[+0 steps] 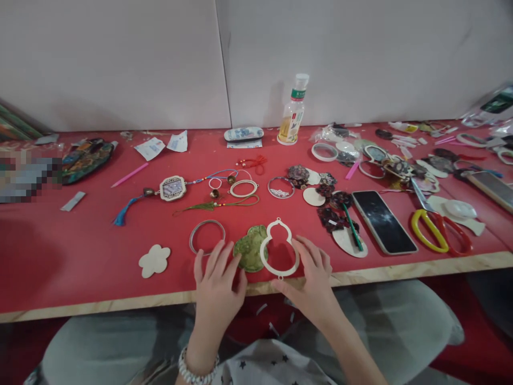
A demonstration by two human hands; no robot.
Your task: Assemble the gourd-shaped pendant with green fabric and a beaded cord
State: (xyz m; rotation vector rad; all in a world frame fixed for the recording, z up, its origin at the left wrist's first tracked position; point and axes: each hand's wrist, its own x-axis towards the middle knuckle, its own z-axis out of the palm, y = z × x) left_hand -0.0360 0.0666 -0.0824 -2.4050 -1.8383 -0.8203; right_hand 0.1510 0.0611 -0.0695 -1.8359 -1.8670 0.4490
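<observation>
My left hand (219, 280) rests palm down near the table edge with its fingers spread. Its fingertips lie at the left edge of a green patterned gourd-shaped piece (250, 248). Between the thumb and forefinger of my right hand (312, 278) is a cream gourd-shaped frame (263, 256), with a small loop at top and bottom. The frame overlaps the right edge of the green piece. Just beyond my left fingers lies a grey ring (192, 235), and further left a cream flower-shaped piece (154, 261).
On the red table (96, 246) lie a tasselled pendant (172, 188), a pink pencil (130, 175) and an oval frame (230, 188). A bottle (292, 115) stands by the wall. To the right are a phone (385, 222), scissors (430, 227), a green pen (352, 227) and dark fabric scraps.
</observation>
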